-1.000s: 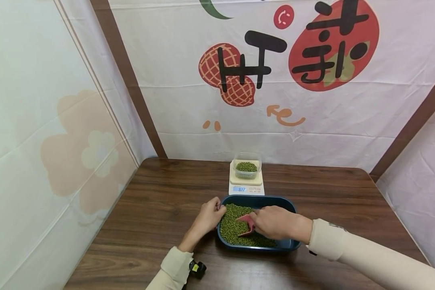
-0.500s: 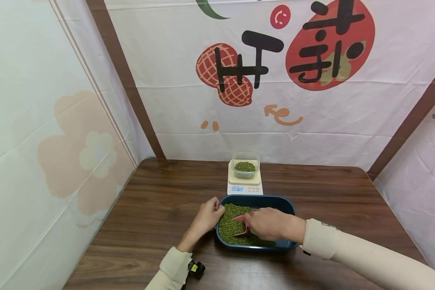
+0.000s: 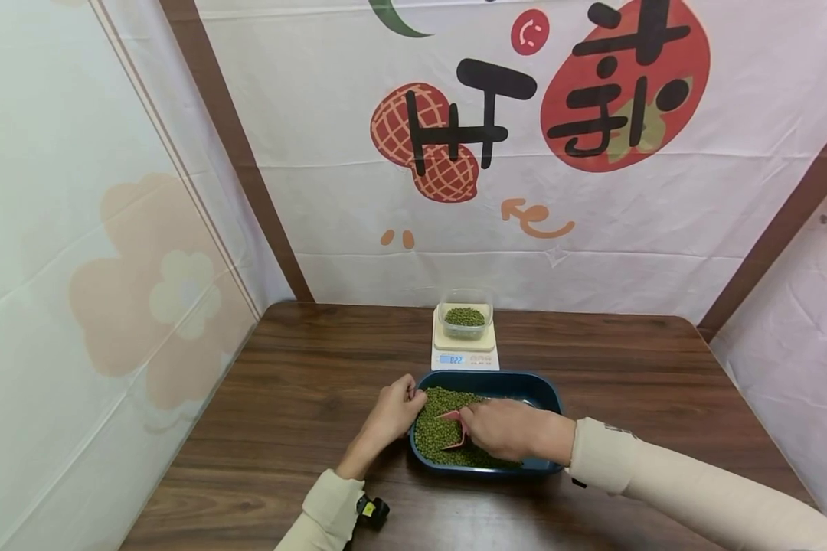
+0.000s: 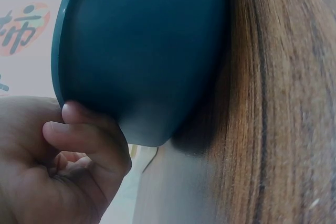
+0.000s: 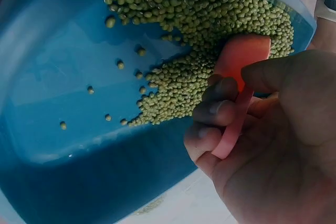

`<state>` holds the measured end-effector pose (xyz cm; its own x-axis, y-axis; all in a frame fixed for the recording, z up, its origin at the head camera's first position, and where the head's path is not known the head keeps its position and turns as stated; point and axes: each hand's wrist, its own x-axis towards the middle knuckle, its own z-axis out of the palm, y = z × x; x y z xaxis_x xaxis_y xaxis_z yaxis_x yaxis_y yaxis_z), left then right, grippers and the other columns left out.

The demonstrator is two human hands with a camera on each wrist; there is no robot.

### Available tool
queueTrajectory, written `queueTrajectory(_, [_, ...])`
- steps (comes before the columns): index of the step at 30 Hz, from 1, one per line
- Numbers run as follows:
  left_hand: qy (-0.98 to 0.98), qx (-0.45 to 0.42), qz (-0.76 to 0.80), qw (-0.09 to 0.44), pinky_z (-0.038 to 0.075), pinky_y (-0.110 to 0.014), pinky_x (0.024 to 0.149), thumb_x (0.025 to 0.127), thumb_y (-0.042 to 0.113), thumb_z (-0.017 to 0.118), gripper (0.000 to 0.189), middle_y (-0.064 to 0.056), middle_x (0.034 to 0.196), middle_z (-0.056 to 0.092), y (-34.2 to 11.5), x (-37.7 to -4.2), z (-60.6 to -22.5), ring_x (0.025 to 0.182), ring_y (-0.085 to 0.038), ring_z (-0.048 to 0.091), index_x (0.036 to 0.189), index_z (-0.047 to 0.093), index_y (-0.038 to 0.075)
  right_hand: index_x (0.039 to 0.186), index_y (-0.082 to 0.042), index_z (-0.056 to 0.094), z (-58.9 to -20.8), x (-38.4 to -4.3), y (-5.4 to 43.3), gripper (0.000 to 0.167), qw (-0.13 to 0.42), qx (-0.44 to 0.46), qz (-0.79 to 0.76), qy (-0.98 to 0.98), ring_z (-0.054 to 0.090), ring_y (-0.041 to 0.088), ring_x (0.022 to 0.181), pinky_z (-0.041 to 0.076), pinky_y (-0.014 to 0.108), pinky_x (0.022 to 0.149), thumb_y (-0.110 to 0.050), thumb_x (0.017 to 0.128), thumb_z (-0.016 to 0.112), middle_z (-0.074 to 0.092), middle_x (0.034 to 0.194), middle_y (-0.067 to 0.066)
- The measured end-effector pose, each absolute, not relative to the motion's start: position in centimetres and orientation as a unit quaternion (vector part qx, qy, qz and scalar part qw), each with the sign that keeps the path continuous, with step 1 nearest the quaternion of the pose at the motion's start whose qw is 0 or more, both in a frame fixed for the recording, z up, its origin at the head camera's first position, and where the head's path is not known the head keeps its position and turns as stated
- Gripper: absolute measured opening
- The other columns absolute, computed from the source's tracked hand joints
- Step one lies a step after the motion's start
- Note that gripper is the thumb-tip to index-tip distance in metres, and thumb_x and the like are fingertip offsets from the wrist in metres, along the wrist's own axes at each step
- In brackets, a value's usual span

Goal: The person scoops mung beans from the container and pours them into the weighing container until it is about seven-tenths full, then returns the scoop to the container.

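A blue oval tub holds green mung beans, heaped toward its left end. My left hand pinches the tub's left rim; in the left wrist view its curled fingers and thumb meet at the edge of the tub wall. My right hand grips the handle of a small pink scoop. In the right wrist view the fingers wrap round the handle, and the scoop's head sits in among the beans. Its front edge is partly buried.
Behind the tub stands a white kitchen scale, its display lit. On it sits a clear plastic container with some beans inside. The wooden table reaches a printed cloth backdrop. A few stray beans lie on the tub floor.
My right hand has moved a little left with the scoop, pushing deeper into the beans. My left hand stays at the tub's rim. The head view has shifted slightly.
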<state>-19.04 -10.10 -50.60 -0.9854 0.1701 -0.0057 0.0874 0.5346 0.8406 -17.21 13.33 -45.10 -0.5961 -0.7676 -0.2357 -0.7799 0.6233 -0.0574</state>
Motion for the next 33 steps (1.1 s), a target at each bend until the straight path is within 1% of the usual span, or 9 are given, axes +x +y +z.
queueTrajectory(4, [0.876, 0.072, 0.475, 0.047, 0.041, -0.022, 0.041, 0.104, 0.011, 0.057, 0.024, 0.005, 0.058, 0.038, -10.1, -19.0, -50.7, 0.043, -0.01, 0.047, 0.084, 0.044, 0.011, 0.104, -0.014, 0.059, -45.3, -17.3, 13.2, 0.009, 0.136, -0.435, 0.0, 0.89, 0.059, 0.003, 0.081, 0.057, 0.026, 0.077, -0.017, 0.111, 0.054, 0.066, 0.1, -0.006])
queueTrajectory(9, [0.875, 0.076, 0.476, 0.045, 0.04, -0.022, 0.041, 0.103, 0.011, 0.057, 0.023, 0.005, 0.058, 0.039, -10.1, -19.0, -50.7, 0.043, -0.01, 0.046, 0.084, 0.044, 0.012, 0.105, -0.015, 0.06, -45.2, -17.3, 13.1, 0.006, 0.163, -0.418, -0.016, 0.893, 0.054, 0.001, 0.075, 0.051, 0.023, 0.072, -0.014, 0.109, 0.056, 0.066, 0.104, -0.006])
queueTrajectory(12, [0.874, 0.076, 0.477, 0.044, 0.039, -0.022, 0.041, 0.103, 0.011, 0.057, 0.024, 0.005, 0.058, 0.039, -10.1, -19.0, -50.8, 0.043, -0.01, 0.045, 0.084, 0.043, 0.012, 0.107, -0.015, 0.061, -45.1, -17.3, 13.1, 0.005, 0.167, -0.412, -0.022, 0.896, 0.052, 0.003, 0.071, 0.049, 0.024, 0.068, -0.015, 0.109, 0.056, 0.062, 0.095, -0.007])
queueTrajectory(18, [0.874, 0.074, 0.478, 0.043, 0.039, -0.022, 0.041, 0.103, 0.011, 0.057, 0.024, 0.005, 0.058, 0.039, -10.1, -19.1, -50.6, 0.043, -0.009, 0.045, 0.084, 0.043, 0.012, 0.107, -0.012, 0.061, -45.2, -17.5, 13.3, 0.01, 0.149, -0.426, -0.038, 0.891, 0.047, 0.005, 0.067, 0.045, 0.024, 0.065, -0.016, 0.11, 0.052, 0.056, 0.086, -0.008])
queueTrajectory(20, [0.874, 0.074, 0.478, 0.043, 0.039, -0.022, 0.041, 0.102, 0.01, 0.057, 0.023, 0.006, 0.058, 0.039, -10.2, -19.1, -50.7, 0.043, -0.009, 0.045, 0.084, 0.043, 0.012, 0.107, -0.012, 0.06, -45.4, -17.7, 13.4, 0.011, 0.146, -0.432, -0.042, 0.889, 0.047, 0.004, 0.066, 0.045, 0.024, 0.065, -0.015, 0.11, 0.051, 0.056, 0.085, -0.008])
queueTrajectory(22, [0.873, 0.075, 0.479, 0.044, 0.038, -0.022, 0.041, 0.102, 0.01, 0.057, 0.023, 0.006, 0.057, 0.039, -10.2, -19.1, -50.7, 0.042, -0.01, 0.045, 0.084, 0.043, 0.012, 0.108, -0.013, 0.06, -45.5, -17.8, 13.5, 0.011, 0.148, -0.435, -0.047, 0.887, 0.045, 0.004, 0.066, 0.045, 0.023, 0.066, -0.016, 0.111, 0.05, 0.059, 0.089, -0.008])
queueTrajectory(27, [0.871, 0.075, 0.484, 0.045, 0.038, -0.022, 0.041, 0.102, 0.01, 0.057, 0.023, 0.006, 0.058, 0.039, -10.1, -19.1, -50.8, 0.042, -0.01, 0.045, 0.084, 0.043, 0.012, 0.104, -0.016, 0.055, -45.7, -18.0, 13.9, 0.007, 0.157, -0.433, -0.054, 0.886, 0.048, 0.004, 0.072, 0.047, 0.025, 0.069, -0.018, 0.11, 0.053, 0.059, 0.093, -0.009])
queueTrajectory(28, [0.87, 0.075, 0.485, 0.045, 0.038, -0.022, 0.041, 0.102, 0.01, 0.056, 0.023, 0.006, 0.058, 0.039, -10.1, -19.1, -50.7, 0.043, -0.009, 0.045, 0.084, 0.043, 0.012, 0.102, -0.017, 0.054, -45.7, -18.0, 14.0, 0.007, 0.158, -0.432, -0.054, 0.886, 0.049, 0.004, 0.073, 0.048, 0.025, 0.07, -0.018, 0.109, 0.054, 0.054, 0.089, -0.01])
queueTrajectory(33, [0.871, 0.074, 0.483, 0.045, 0.038, -0.021, 0.041, 0.103, 0.011, 0.056, 0.023, 0.006, 0.058, 0.039, -10.1, -19.1, -50.7, 0.042, -0.009, 0.044, 0.084, 0.043, 0.012, 0.103, -0.017, 0.053, -46.0, -18.1, 14.6, 0.007, 0.158, -0.434, -0.082, 0.883, 0.048, 0.004, 0.072, 0.048, 0.025, 0.069, -0.018, 0.11, 0.052, 0.051, 0.085, -0.01])
